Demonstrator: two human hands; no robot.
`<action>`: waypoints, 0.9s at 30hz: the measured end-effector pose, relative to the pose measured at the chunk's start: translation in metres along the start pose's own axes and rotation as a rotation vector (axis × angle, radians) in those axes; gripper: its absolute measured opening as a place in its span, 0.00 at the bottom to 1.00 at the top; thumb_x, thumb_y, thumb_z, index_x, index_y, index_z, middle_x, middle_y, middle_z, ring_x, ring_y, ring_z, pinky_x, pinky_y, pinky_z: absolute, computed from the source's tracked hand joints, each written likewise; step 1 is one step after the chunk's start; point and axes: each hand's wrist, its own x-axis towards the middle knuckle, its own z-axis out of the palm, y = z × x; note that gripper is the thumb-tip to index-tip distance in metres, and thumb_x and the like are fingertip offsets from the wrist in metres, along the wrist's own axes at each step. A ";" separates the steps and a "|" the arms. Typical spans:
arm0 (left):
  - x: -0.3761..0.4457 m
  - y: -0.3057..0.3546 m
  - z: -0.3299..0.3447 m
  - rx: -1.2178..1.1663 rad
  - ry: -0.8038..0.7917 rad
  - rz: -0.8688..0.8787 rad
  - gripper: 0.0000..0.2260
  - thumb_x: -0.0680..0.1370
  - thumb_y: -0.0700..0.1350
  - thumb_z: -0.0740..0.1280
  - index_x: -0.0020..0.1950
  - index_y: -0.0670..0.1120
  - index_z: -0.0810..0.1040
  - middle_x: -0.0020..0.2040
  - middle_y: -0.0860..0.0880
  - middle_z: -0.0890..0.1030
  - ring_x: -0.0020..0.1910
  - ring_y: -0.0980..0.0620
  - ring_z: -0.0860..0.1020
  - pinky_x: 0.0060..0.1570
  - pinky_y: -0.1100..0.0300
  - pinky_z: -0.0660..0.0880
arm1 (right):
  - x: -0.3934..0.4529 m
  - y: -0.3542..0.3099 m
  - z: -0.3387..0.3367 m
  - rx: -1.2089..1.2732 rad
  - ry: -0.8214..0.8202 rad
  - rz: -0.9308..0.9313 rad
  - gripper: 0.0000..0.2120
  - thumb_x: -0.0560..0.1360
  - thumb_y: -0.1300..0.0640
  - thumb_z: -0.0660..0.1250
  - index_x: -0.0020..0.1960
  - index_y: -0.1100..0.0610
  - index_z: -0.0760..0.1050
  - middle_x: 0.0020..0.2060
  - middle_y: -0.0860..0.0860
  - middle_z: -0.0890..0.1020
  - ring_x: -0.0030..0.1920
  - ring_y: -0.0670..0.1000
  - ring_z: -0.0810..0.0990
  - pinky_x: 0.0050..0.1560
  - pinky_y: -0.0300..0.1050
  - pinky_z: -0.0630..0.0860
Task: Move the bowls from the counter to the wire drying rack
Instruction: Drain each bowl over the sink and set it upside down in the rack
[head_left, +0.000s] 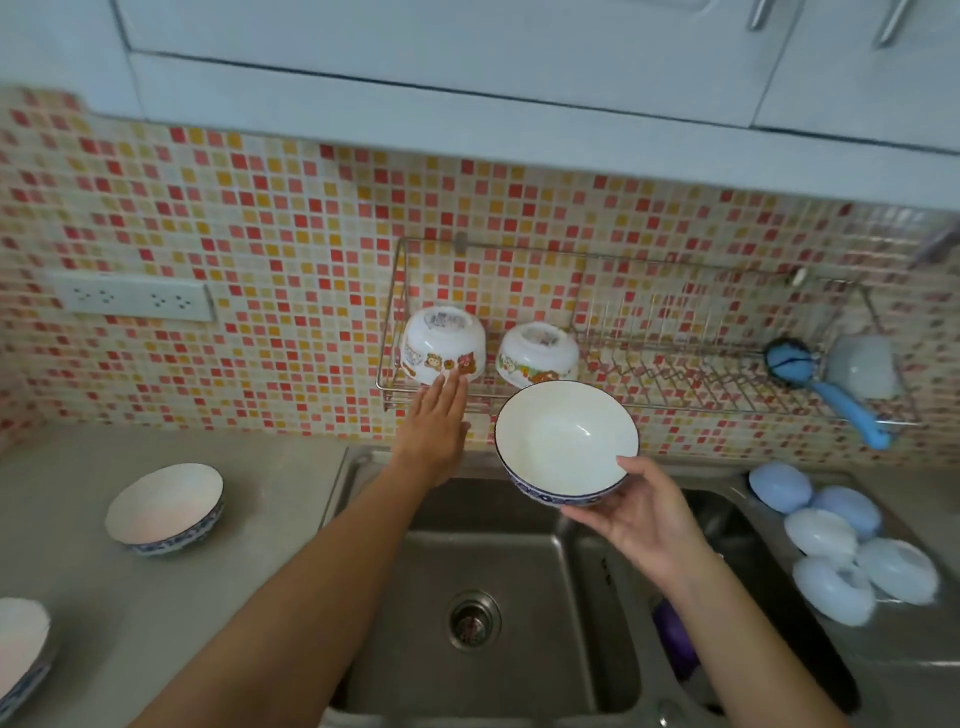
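The right hand is holding a blue-rimmed white bowl over the sink, its grip curled on the rim. The left hand is reaching out flat, fingertips touching an upside-down cartoon bowl in the wire drying rack. Another blue-patterned bowl is sitting on the surface.

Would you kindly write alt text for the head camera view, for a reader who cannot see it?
Over a steel sink, the right hand holds a white bowl upright while the left hand touches an upturned cartoon bowl on the wire drying rack. Another bowl waits on the counter.
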 end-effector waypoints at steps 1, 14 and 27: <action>-0.001 0.000 -0.001 0.001 -0.007 0.002 0.26 0.83 0.53 0.43 0.77 0.46 0.37 0.78 0.47 0.38 0.76 0.48 0.37 0.76 0.48 0.43 | 0.002 -0.004 0.003 -0.004 -0.003 -0.015 0.17 0.72 0.61 0.65 0.61 0.58 0.73 0.59 0.60 0.78 0.59 0.63 0.78 0.45 0.67 0.80; 0.003 0.000 -0.009 -0.050 -0.044 -0.004 0.25 0.83 0.52 0.45 0.77 0.46 0.41 0.79 0.48 0.43 0.77 0.49 0.42 0.76 0.49 0.45 | 0.064 -0.090 0.043 -0.501 0.131 -0.472 0.21 0.73 0.62 0.73 0.64 0.61 0.72 0.60 0.55 0.79 0.56 0.55 0.81 0.42 0.53 0.84; -0.002 -0.003 0.001 0.011 0.080 0.027 0.25 0.83 0.53 0.43 0.76 0.48 0.36 0.75 0.52 0.35 0.74 0.53 0.35 0.72 0.55 0.34 | 0.157 -0.082 0.045 -1.353 0.236 -0.940 0.40 0.65 0.58 0.80 0.72 0.55 0.64 0.63 0.54 0.73 0.60 0.52 0.74 0.56 0.44 0.73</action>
